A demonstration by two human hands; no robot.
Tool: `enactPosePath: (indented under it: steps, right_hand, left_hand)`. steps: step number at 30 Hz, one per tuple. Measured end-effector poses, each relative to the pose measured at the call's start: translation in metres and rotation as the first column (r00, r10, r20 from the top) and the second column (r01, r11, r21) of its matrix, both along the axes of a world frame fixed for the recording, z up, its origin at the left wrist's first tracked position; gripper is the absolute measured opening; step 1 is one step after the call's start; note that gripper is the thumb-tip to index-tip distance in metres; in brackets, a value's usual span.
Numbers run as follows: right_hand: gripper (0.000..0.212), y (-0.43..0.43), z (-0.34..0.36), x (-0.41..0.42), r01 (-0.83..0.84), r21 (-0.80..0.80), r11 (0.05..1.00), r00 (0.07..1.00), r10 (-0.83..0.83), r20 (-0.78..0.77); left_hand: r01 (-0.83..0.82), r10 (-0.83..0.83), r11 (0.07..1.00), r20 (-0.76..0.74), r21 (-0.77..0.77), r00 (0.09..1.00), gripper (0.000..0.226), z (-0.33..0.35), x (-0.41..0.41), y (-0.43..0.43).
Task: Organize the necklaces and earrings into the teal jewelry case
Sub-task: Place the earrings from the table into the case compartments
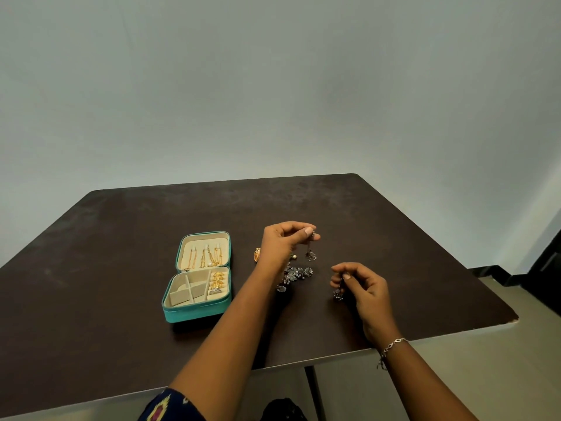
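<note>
The left hand [285,243] pinches a dangling dark-silver earring [310,253] by its top, right of the open teal zip jewelry case [194,311]. Farther right of the case, the right hand [364,288] pinches a second silver drop earring [338,294]. A heap of dark silver jewelry [296,274] lies between the hands on the dark brown counter [121,238]. Gold chains [208,257] line the case's lid.

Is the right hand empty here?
No, the right hand pinches a dark dangling earring between thumb and fingers, while the left hand pinches a second earring.
</note>
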State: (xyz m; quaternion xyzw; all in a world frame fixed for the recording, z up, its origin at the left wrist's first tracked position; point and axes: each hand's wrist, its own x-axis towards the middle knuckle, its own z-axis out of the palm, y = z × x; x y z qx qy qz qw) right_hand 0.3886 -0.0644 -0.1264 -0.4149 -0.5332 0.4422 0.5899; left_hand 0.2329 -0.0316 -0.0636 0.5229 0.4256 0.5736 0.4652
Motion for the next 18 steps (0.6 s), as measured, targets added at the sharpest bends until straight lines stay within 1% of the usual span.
enactPosePath:
  steps: [2,5,10,15,18]
  right_hand:
    - [0.025,-0.001,0.002,0.000,-0.004,-0.013,1.000,1.000,0.004,-0.016]
    - [0.023,-0.003,0.006,0.000,-0.004,-0.046,0.999,0.999,0.002,-0.048]
    - [0.019,-0.004,0.011,0.000,-0.023,-0.097,0.995,0.999,0.020,-0.037]
    - [0.019,-0.002,0.034,-0.001,-0.023,-0.062,0.998,1.000,0.024,0.017]
    - [0.018,-0.001,0.047,-0.002,-0.040,-0.034,0.999,0.999,0.041,0.031]
  left_hand:
    - [0.000,0.000,1.000,0.014,-0.006,1.000,0.015,0.004,0.000,-0.005]
    - [0.000,0.001,1.000,0.045,-0.012,0.999,0.007,0.009,-0.003,-0.013]
    - [0.018,-0.016,0.999,0.059,-0.037,0.998,0.008,0.014,-0.011,-0.028]
    - [0.060,-0.050,0.993,0.093,-0.100,0.994,0.016,0.014,-0.021,-0.035]
    - [0.101,-0.088,0.990,0.129,-0.099,0.988,0.014,0.018,-0.027,-0.039]
